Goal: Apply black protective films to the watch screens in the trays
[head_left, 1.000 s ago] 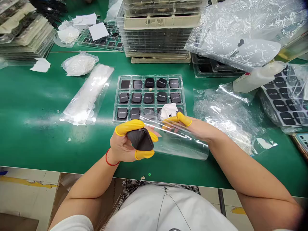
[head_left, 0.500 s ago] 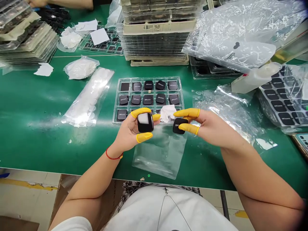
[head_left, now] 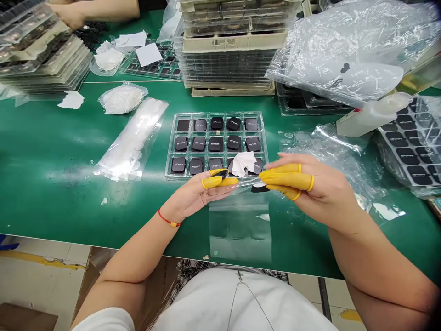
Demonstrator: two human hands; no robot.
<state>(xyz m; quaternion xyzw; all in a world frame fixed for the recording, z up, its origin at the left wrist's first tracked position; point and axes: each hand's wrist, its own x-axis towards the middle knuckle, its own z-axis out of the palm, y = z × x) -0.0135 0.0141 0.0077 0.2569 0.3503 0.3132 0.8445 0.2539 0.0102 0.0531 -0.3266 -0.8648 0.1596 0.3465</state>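
Yellow finger cots cover fingertips of both hands. My left hand [head_left: 200, 191] is closed on a small black glossy-screened device [head_left: 220, 174], tilted nearly edge-on. My right hand [head_left: 303, 188] pinches the upper edge of a clear plastic sheet [head_left: 239, 230], which stretches toward my left fingers and hangs over the bench. Just below the right fingertips a black rounded-square piece [head_left: 260, 188] is partly hidden. Beyond the hands sits a clear compartment tray [head_left: 171, 147] holding several black squares with white lettering. A crumpled white cloth [head_left: 243, 163] rests on its near row.
Stacked trays stand at the back centre [head_left: 230, 59] and left [head_left: 58, 59]. Bagged white material [head_left: 122, 98] and a long clear bag of white discs [head_left: 132, 138] lie left. To the right are loose plastic film [head_left: 330, 151], a white bottle [head_left: 372, 117] and sheets of black squares [head_left: 408, 138]. Another person's arm [head_left: 99, 11] shows at top left.
My left hand has turned the device from screen-up to edge-on. My right hand has let go of the black square and taken the clear sheet's edge, lifting it. The camera view has shifted slightly.
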